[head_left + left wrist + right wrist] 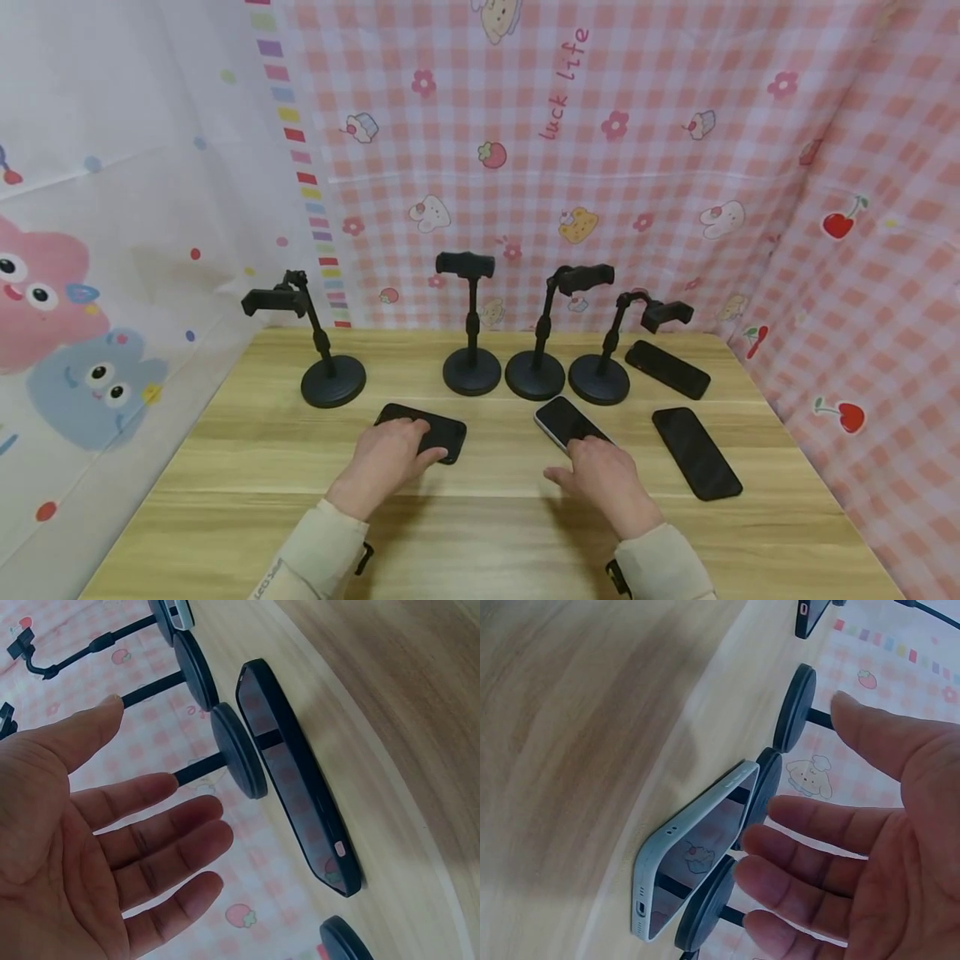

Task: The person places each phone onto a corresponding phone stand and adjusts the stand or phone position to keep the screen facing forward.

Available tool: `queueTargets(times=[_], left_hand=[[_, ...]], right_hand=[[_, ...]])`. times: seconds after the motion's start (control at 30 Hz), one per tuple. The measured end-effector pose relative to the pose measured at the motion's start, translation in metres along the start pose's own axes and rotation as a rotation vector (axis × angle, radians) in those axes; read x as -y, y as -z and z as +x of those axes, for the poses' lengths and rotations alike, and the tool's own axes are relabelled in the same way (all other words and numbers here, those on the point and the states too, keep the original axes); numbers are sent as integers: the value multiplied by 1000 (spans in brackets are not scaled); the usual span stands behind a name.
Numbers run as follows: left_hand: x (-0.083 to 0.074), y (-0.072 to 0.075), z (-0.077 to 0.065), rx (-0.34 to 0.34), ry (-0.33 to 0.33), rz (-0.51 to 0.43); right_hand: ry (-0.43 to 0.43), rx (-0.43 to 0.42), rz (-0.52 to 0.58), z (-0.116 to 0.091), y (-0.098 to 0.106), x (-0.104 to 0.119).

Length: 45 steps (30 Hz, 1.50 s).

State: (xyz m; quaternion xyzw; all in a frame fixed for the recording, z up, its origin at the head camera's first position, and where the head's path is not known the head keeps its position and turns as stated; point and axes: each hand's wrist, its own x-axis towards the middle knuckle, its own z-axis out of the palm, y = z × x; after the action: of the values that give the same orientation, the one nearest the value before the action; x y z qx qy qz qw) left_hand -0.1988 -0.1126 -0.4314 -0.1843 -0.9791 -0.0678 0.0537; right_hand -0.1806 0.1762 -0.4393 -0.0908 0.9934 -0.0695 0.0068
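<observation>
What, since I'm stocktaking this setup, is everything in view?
table: 1, wood-toned, bottom centre
phone stands: 4, black, along the table's back
dark-edged smartphones: 3, black, one centre-left, two right
pale-edged smartphone: 1, black screen, centre-right before the stands
checked cloth: count unclear, pink and white, behind and right
cartoon-print cloth: count unclear, white, left
wrist straps: 2, black, one per wrist
sleeves: 2, cream, forearms
left hand: 1, bare, by a dark-edged smartphone
right hand: 1, bare, by the pale-edged smartphone

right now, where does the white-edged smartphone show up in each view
Head: white-edged smartphone, lower right of centre.
Left wrist: smartphone cut off at top edge, left of centre.
Right wrist: smartphone, lower left of centre.
Shared landmark: the middle clustered phone-stand base.
</observation>
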Motion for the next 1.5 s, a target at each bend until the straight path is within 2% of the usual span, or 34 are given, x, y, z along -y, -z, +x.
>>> queueTargets(times=[0.23, 0.47, 0.7, 1.2, 1.5], left_hand=[[0, 4, 3, 85, 19, -69], [2, 7, 10, 107, 27, -102], [7, 6, 20, 100, 14, -96], [16, 14, 42, 183, 47, -109], [18, 15, 55, 202, 51, -121]], right_hand=[[-27, 106, 13, 4, 4, 0], [-30, 158, 12, 7, 9, 3], [-33, 185, 17, 7, 12, 4], [-36, 227, 32, 8, 12, 5], [-15, 230, 42, 7, 10, 6]])
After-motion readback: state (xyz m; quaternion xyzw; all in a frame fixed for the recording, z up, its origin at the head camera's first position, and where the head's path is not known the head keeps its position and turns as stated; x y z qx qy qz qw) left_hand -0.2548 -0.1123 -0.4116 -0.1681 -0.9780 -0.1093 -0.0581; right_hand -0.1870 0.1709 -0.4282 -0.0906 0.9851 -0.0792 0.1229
